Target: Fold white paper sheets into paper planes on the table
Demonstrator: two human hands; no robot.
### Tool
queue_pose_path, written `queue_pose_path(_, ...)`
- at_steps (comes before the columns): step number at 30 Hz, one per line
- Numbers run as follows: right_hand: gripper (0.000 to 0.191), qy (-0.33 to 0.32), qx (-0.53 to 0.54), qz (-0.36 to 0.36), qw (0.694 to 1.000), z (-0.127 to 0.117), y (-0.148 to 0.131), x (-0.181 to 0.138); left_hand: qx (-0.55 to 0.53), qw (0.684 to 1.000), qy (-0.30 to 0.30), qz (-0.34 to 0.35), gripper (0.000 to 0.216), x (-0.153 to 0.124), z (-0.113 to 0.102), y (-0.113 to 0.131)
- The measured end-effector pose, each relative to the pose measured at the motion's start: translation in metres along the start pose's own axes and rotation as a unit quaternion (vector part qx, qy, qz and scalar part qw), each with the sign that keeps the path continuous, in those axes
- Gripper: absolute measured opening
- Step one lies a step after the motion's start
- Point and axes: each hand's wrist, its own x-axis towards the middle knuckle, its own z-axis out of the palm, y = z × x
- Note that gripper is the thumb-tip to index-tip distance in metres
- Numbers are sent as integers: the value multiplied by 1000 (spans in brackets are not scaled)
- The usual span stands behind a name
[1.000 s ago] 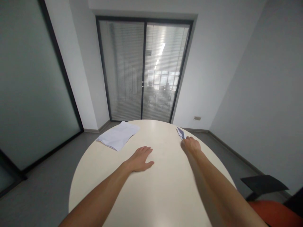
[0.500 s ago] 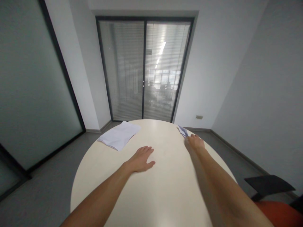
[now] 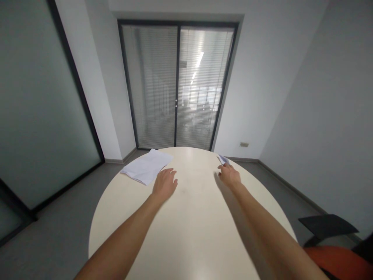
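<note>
I have my right hand (image 3: 230, 175) at the far right of the tabletop (image 3: 192, 217), fingertips at the small folded paper (image 3: 223, 158); I cannot tell whether its grip pinches it. My left hand (image 3: 164, 182) lies flat, grip wide and holding nothing, just beside the stack of white sheets (image 3: 147, 167), with no sheet lifted yet.

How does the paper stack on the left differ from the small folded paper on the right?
The paper stack is large and rectangular; the folded paper is small and pointed. The stack lies beside the left hand; the folded paper sits by the right hand. Both are white, on the table.
</note>
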Motion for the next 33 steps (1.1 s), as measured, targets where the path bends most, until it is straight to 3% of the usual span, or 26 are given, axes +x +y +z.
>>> queue_pose_path(4, 34, -21, 41, 32, 998, 8, -25, -21, 108, 985, 17, -131, 48, 1, -2, -32)
queue_pose_path(9, 35, 5, 52, 23, 998, 24, -34, -47, 123, 961, -42, -243, 55, -6, 17, -55)
queue_pose_path(16, 36, -3, 86, 2, 996, 23, -27, -60, 110, 962, -70, -241, 39, -3, 13, -57)
queue_pose_path(26, 37, -14, 114, -7, 993, 21, -27, -71, 79, 952, -13, -296, 39, -6, 0, -56)
queue_pose_path(33, 37, -21, 115, -17, 993, 21, -26, -71, -77, 928, 24, -363, 35, -5, 0, -58)
